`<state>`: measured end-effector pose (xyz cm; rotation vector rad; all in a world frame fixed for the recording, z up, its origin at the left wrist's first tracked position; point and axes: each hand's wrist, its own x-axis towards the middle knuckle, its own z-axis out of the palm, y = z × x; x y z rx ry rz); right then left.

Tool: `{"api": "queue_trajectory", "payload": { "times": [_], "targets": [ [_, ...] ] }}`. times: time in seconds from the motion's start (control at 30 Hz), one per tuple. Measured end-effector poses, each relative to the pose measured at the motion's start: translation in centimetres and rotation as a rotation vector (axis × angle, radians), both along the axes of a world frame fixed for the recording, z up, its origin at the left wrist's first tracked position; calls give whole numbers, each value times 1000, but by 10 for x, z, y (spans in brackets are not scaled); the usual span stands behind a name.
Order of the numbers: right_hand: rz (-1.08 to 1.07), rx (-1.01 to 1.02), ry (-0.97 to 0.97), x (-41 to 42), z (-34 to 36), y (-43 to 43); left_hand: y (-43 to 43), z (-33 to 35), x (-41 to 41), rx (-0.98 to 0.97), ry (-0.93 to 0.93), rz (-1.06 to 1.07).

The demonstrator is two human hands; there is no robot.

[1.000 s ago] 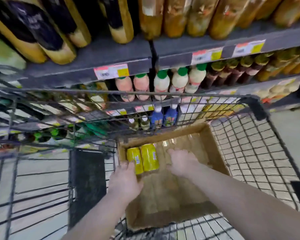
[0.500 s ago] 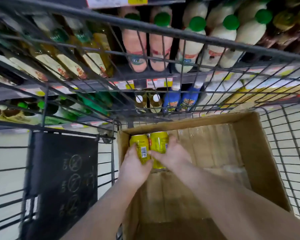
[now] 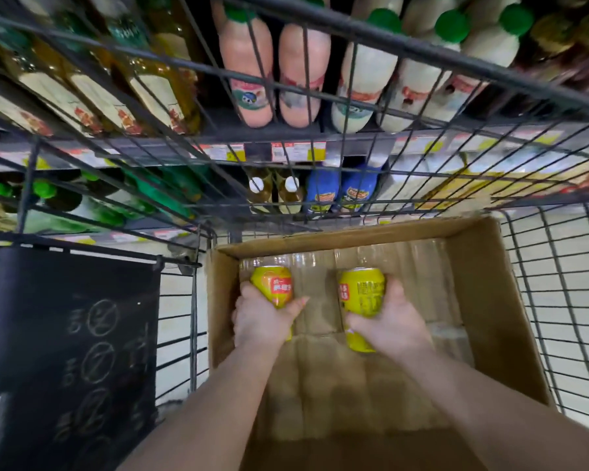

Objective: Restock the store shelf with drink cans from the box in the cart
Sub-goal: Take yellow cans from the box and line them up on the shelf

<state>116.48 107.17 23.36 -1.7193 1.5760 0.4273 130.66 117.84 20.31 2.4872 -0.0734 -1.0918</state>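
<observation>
Two grabbed and pulled apart | left hand (image 3: 262, 322) curls round left drink can (image 3: 275, 286) | right hand (image 3: 394, 327) curls round right drink can (image 3: 364, 292) | next: store shelf (image 3: 361, 139).

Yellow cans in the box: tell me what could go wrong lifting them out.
1. Each hand carries one can alone: the left hand grips the left can low, the right hand wraps the right can; either might slip back into the box.
2. The cart's wire wall stands between the box and the shelf; a can could knock it on the way over.
</observation>
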Motion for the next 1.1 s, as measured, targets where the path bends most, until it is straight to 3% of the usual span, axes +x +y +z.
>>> {"api": "queue_trajectory", "payload": {
  "times": [0.23, 0.47, 0.73, 1.1],
  "targets": [
    [-1, -4, -95, 0, 26, 10, 11, 23, -14, -133, -56, -33],
    [34, -71, -219, 13, 109, 21, 34, 101, -12, -297, -81, 31],
    [84, -194, -480, 26, 258, 43, 62, 268, 3, -464, -208, 92],
    [404, -301, -785, 94, 440, 114, 167, 460, 45, -756, -454, 309]
  ]
}}
